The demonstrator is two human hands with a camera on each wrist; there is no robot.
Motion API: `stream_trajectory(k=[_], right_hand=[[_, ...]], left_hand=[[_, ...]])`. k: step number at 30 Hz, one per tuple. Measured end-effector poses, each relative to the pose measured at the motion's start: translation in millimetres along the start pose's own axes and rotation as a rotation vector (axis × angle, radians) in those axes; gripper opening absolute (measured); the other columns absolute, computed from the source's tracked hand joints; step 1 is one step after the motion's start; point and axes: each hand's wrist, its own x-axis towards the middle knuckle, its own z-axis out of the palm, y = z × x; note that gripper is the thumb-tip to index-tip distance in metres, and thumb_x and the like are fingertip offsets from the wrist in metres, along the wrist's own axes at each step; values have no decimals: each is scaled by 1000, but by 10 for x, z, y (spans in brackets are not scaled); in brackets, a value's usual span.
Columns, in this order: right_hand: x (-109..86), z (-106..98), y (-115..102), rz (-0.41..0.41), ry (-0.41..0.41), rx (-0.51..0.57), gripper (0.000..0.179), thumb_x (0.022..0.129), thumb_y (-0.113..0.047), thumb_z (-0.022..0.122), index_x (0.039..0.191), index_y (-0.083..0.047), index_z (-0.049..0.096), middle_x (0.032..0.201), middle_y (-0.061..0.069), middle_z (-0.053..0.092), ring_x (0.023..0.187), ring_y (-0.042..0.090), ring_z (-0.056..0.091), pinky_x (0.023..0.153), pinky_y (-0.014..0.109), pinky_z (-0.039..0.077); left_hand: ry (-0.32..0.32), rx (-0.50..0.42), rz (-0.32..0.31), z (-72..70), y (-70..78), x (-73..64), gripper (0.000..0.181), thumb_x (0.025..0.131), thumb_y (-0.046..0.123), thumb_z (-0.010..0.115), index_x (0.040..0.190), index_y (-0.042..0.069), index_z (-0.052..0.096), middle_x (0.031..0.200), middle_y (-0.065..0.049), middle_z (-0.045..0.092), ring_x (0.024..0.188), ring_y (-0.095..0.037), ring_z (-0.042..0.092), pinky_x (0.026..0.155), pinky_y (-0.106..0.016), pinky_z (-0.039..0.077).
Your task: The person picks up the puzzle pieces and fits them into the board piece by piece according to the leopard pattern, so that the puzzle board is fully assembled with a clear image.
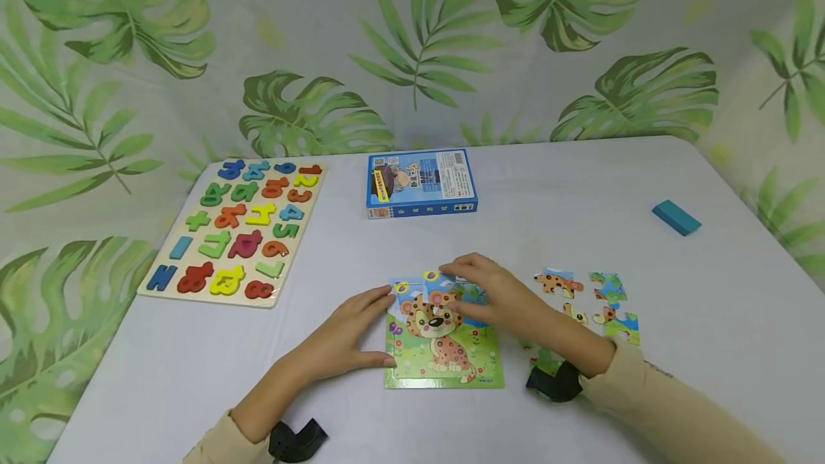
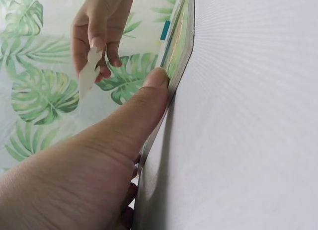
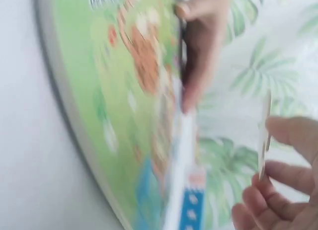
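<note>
Right hand [image 1: 499, 296] pinches a puzzle piece [image 2: 88, 71] above the leopard puzzle [image 1: 443, 349].

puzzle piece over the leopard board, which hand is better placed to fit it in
Right. The right hand already pinches the puzzle piece above the leopard board, while the left hand rests against the board's left edge.

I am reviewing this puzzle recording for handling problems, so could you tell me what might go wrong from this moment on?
1. The right hand pinches a puzzle piece only by its fingertips above the leopard puzzle board; it could slip.
2. The left hand steadies the board only at its left edge, so a hard press might shift it.
3. The right forearm lies over the loose pieces and could sweep them aside.
</note>
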Motion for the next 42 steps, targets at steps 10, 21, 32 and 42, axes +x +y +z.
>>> stream_trajectory(k=[10, 21, 32, 42], right_hand=[[182, 387, 110, 52, -81, -27, 42, 81, -21, 68, 118, -5, 57, 111, 5, 52, 103, 19, 47, 87, 36, 41], [255, 507, 224, 5, -39, -137, 40, 82, -29, 66, 117, -12, 61, 106, 2, 51, 94, 18, 43, 78, 35, 35], [307, 543, 177, 29, -33, -170, 44, 80, -36, 66, 119, -15, 61, 103, 0, 49, 88, 15, 41, 73, 32, 33], [136, 189, 56, 162, 8, 203, 59, 81, -27, 68, 132, -11, 43, 134, 9, 33, 120, 28, 36, 94, 51, 33]], left_hand=[[2, 18, -10, -23, 8, 18, 93, 68, 62, 64, 139, 10, 33, 145, -2, 25, 130, -20, 22, 103, -37, 22], [-56, 41, 3, -85, 30, 99, 90, 66, 63, 65, 141, 26, 31, 141, -7, 26, 128, -24, 24, 101, -42, 25], [-105, 71, 11, -132, 47, 96, 84, 68, 60, 64, 140, 31, 32, 142, -8, 23, 129, -25, 20, 101, -44, 23], [-83, 61, 9, -106, 35, 93, 83, 66, 63, 63, 138, 32, 35, 141, -6, 24, 128, -23, 22, 101, -42, 25]])
